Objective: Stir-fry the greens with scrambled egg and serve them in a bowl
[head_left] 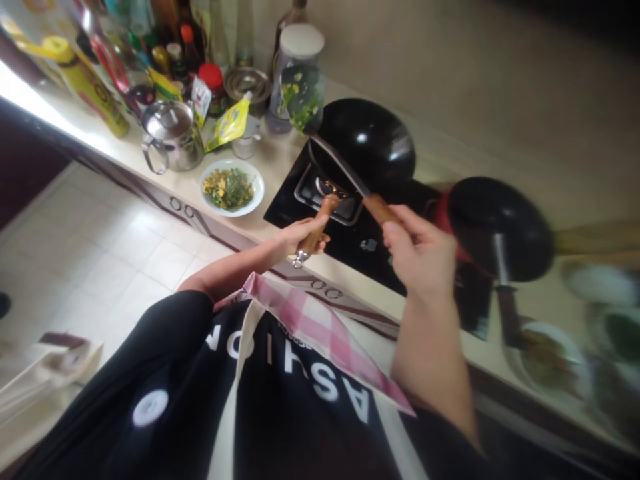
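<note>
My left hand (pixel 307 237) is closed around the wooden handle (pixel 329 204) of a black wok (pixel 383 143), which is tilted over the left side of the stove. In my right hand (pixel 423 250) is a spatula (pixel 343 162), gripped by its wooden grip. The spatula's blade reaches past the wok's left rim and carries chopped greens with yellow bits (pixel 301 100). A white plate (pixel 257 193) of similar greens and yellow pieces sits on the counter to the left of the stove.
A second black pan (pixel 505 223) with a dark handle stands on the right burner. Behind the plate are a steel pot (pixel 173 137), a yellow pouch (pixel 229 125), a white-lidded jar (pixel 301 41) and several bottles. At right lies a blurred plate of food (pixel 553 360).
</note>
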Available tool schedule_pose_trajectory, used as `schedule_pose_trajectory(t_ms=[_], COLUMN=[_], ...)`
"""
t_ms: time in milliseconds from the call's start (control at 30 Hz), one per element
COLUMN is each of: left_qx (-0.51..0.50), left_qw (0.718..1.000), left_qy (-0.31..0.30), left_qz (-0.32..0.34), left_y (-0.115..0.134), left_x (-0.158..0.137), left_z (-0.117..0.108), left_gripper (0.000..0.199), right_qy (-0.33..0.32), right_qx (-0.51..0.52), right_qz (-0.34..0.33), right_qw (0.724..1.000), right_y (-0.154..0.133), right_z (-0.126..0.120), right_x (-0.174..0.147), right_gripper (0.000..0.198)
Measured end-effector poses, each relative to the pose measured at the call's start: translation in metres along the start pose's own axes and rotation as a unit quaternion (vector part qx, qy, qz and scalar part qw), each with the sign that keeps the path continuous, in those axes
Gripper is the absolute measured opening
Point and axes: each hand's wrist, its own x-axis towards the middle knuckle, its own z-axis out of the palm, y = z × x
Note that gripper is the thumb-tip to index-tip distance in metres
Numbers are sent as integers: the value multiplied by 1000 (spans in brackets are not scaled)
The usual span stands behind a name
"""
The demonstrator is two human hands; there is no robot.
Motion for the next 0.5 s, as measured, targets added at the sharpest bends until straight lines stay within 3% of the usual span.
schedule_pose_trajectory(t_ms=[200,367,500], left_qx=[9,60,120], left_qw=[994,994,985], left_qy=[-104,-63,-121], left_qz=[-16,66,-1], left_y=[-8,-3,4], left_x=[-18,-64,-104], left_z=[-34,-88,-117], left_gripper=[38,48,55], right_qy=[-46,-51,-16], right_qx=[-6,-53,-92], right_qz=[33,-48,-105], right_qw=[998,996,990], right_y=[-35,-59,-66], right_z=[47,78,113], right_x=[-42,-75,-97], right_gripper=[53,40,35])
